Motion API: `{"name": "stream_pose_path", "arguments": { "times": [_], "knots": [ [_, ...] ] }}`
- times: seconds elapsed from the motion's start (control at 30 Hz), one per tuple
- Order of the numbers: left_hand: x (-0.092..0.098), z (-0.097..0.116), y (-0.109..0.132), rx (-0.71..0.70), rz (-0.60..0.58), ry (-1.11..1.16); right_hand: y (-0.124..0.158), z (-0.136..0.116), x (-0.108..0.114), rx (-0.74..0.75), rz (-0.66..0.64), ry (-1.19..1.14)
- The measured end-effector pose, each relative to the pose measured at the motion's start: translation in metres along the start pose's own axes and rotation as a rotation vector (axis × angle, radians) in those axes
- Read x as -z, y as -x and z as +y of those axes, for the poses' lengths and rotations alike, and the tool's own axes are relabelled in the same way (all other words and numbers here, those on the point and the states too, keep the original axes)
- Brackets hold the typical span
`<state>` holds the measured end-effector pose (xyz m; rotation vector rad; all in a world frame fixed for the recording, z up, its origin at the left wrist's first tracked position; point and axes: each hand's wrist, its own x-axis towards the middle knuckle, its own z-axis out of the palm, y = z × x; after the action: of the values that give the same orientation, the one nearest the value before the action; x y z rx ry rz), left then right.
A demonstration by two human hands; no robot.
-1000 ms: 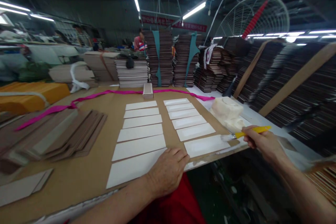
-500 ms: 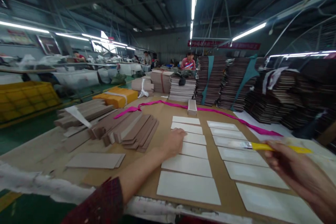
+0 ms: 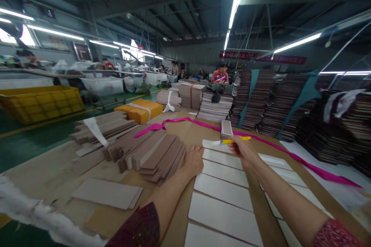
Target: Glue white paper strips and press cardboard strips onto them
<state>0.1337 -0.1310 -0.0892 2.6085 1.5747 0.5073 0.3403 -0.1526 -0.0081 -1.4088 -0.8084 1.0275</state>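
Observation:
My right hand (image 3: 242, 149) grips a paintbrush by its yellow handle (image 3: 245, 138). The brush's pale bristles (image 3: 216, 143) rest on the farthest white board (image 3: 211, 147) of the middle column. Palm down, my left hand (image 3: 193, 161) holds nothing, and its bent fingers touch the left edge of the boards near the far end. Below it, more white boards (image 3: 224, 208) run toward me in a slightly overlapping column. A second column of white boards (image 3: 290, 177) lies to the right, partly hidden by my right forearm.
Brown card strips (image 3: 162, 156) are piled on the left, with a loose pair (image 3: 107, 193) nearer me. A pink ribbon (image 3: 197, 122) crosses the table beyond the boards. A small stack (image 3: 226, 128) stands by it. Tall dark stacks (image 3: 255, 96) line the back; a person (image 3: 220, 75) is behind.
My right hand has carried the paintbrush from the right column to the far end of the middle column. My left hand stays at the boards' left edge. The view has turned left.

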Motion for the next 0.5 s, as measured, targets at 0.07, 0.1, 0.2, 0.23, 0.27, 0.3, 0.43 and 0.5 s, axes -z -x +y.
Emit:
{"name": "stream_pose_path", "arguments": {
  "times": [0.07, 0.1, 0.2, 0.23, 0.27, 0.3, 0.43, 0.5],
  "knots": [
    [-0.001, -0.002, -0.001, -0.009, -0.004, 0.018, -0.012, 0.006, -0.01, -0.002, 0.006, 0.025],
    [-0.001, -0.003, -0.002, -0.013, -0.007, 0.026, -0.017, 0.009, -0.014, 0.0, 0.009, 0.036],
    [-0.001, -0.005, -0.003, -0.014, -0.016, 0.044, -0.032, 0.015, -0.019, 0.013, 0.017, 0.061],
    [-0.001, -0.005, -0.003, -0.013, -0.019, 0.049, -0.035, 0.017, -0.02, 0.016, 0.021, 0.068],
    [-0.001, -0.005, -0.003, -0.011, -0.022, 0.052, -0.038, 0.018, -0.021, 0.018, 0.022, 0.075],
    [-0.001, -0.004, -0.003, -0.008, -0.025, 0.055, -0.041, 0.019, -0.021, 0.018, 0.022, 0.081],
    [0.002, -0.003, -0.003, -0.009, -0.038, 0.06, -0.045, 0.023, -0.028, 0.009, 0.019, 0.104],
    [0.004, -0.002, -0.003, -0.017, -0.045, 0.062, -0.046, 0.025, -0.032, 0.007, 0.015, 0.111]
  ]
}}
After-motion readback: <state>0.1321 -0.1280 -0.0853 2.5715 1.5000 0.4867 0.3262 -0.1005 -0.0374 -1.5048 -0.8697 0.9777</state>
